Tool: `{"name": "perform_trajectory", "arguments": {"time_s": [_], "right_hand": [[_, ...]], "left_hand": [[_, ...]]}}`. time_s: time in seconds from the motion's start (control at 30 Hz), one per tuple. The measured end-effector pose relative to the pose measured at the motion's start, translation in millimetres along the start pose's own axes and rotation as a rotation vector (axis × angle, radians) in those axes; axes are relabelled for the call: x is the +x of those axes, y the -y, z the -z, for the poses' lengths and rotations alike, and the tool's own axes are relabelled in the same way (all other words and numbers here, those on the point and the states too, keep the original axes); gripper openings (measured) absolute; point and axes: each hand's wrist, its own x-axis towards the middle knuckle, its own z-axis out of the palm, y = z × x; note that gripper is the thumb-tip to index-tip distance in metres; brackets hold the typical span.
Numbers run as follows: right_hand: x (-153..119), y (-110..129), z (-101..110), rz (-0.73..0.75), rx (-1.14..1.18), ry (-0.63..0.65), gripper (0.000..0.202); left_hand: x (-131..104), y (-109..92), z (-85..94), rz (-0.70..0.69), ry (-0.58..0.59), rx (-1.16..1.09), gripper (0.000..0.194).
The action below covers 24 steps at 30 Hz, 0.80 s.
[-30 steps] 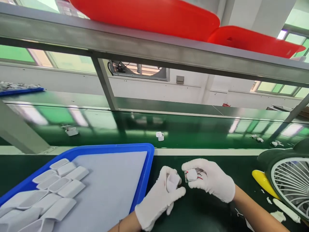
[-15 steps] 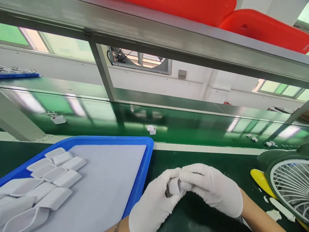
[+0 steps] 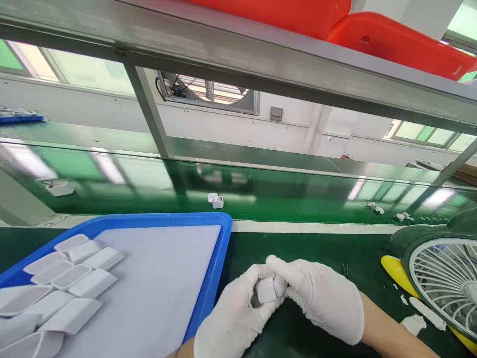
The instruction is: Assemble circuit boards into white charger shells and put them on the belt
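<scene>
a small white housing [image 3: 267, 290] is held over the table [image 3: 246, 248], just beyond the right edge of a blue tray [image 3: 228, 233]. the two hands, in white gloves, are joined around it: by the left hand [image 3: 236, 311] the housing is clasped from the left, with its side left visible between the curled fingers and the thumb, while its right end is clamped between the fingers of the right hand [image 3: 320, 298]. a trace of red is seen at the right fingertips; its nature cannot be told. the tray is lined with a white sheet [image 3: 156, 278], and similar hollow housings [image 3: 72, 276] are laid close together in slanting rows along its left side. the far edge of the table is bounded by a pale strip [image 3: 313, 227], beyond which a glossy green belt [image 3: 283, 199] is seen; on it, a small white part [image 3: 216, 200] is placed behind the tray's far right corner, and others are scattered toward both ends. at the table's right side a green fan [image 3: 468, 291] is shown, with a yellow piece [image 3: 398, 274], a white strip [image 3: 428, 313] and a white scrap [image 3: 414, 324] just beside it.
</scene>
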Motion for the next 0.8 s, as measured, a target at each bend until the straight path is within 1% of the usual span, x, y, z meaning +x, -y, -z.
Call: {"name": "perform_trajectory", "arguments": {"time_s": [0.07, 0.13, 0.2, 0.23, 0.27, 0.3, 0.33, 0.4, 0.43, 0.47, 0.5, 0.53, 0.57, 0.6, 0.63, 0.67, 0.7, 0.73, 0.8], "right_hand": [[-2, -3, -6, -0.043, -0.009, 0.006, 0.046], [-5, -5, -11, -0.084, -0.004, -0.013, 0.052], [-10, -6, -12, -0.116, 0.025, -0.039, 0.062], [-13, -6, -12, -0.134, 0.040, -0.051, 0.068], [-15, -6, -10, -0.158, 0.056, -0.068, 0.076], [-18, -7, -6, -0.177, 0.083, -0.087, 0.082], [-20, -7, -3, -0.184, 0.130, -0.105, 0.089], [-22, -11, 4, -0.156, 0.290, -0.167, 0.096], [-22, -13, 7, -0.141, 0.370, -0.223, 0.091], [-21, -16, 7, -0.134, 0.424, -0.298, 0.079], [-19, -18, 6, -0.147, 0.439, -0.370, 0.061], [-17, -20, 2, -0.171, 0.415, -0.424, 0.045], [-14, -21, -3, -0.187, 0.370, -0.442, 0.034], [-11, -22, -11, -0.177, 0.328, -0.419, 0.030], [-9, -23, -20, -0.147, 0.306, -0.376, 0.034], [-6, -23, -29, -0.119, 0.300, -0.341, 0.042], [-4, -23, -38, -0.108, 0.306, -0.334, 0.049], [-2, -23, -46, -0.122, 0.320, -0.348, 0.050], [0, -23, -59, -0.218, 0.355, -0.392, 0.039]], "left_hand": [[0, 4, -0.5, -0.072, -0.024, 0.020, 0.016], [0, 8, 0.0, -0.257, -0.018, 0.077, 0.021], [1, 9, 1.0, -0.465, 0.043, 0.168, 0.024], [1, 7, 1.5, -0.530, 0.073, 0.215, 0.022], [1, 6, 1.8, -0.554, 0.095, 0.246, 0.019], [0, 3, 1.9, -0.533, 0.109, 0.250, 0.017], [0, 1, 1.9, -0.474, 0.109, 0.222, 0.017], [1, -3, 1.9, -0.291, 0.054, 0.088, 0.021], [2, -4, 2.0, -0.192, 0.011, -0.003, 0.021], [3, -6, 2.4, -0.099, -0.031, -0.097, 0.022], [4, -8, 3.1, -0.023, -0.065, -0.190, 0.024], [5, -10, 3.9, 0.039, -0.079, -0.275, 0.028], [6, -12, 5.0, 0.090, -0.076, -0.350, 0.032], [7, -15, 6.0, 0.131, -0.065, -0.414, 0.035], [7, -17, 6.9, 0.164, -0.049, -0.459, 0.036], [8, -18, 7.6, 0.192, -0.027, -0.487, 0.037], [8, -19, 8.0, 0.212, 0.002, -0.507, 0.037], [9, -19, 8.1, 0.224, 0.037, -0.533, 0.037], [11, -16, 7.2, 0.229, 0.120, -0.621, 0.039]]}}
